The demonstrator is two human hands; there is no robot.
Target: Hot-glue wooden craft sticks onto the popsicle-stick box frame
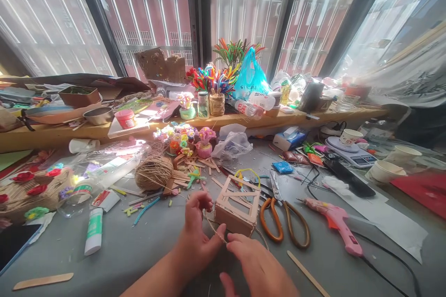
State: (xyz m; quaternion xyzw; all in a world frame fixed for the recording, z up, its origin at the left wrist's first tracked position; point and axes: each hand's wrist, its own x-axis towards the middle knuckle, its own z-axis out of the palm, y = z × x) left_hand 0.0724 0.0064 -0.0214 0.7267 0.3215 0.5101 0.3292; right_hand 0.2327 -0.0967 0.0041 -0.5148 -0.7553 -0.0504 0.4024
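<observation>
My left hand (198, 229) is closed in a pinch on a strand of jute twine (213, 228) just in front of a small frame built of popsicle sticks (237, 206). My right hand (256, 262) sits beside it, fingers pinched on the same strand near the frame's front corner. The twine runs back to a ball of jute (154, 172) behind and to the left. The frame stands upright on the grey table (146, 250).
Orange-handled scissors (284, 222) lie right of the frame, then a pink glue gun (336, 220) with its cord. A glue stick (94, 231) and loose popsicle sticks (43, 280) lie at the left. Flower crafts, bottles and paper cups (385, 171) crowd the back.
</observation>
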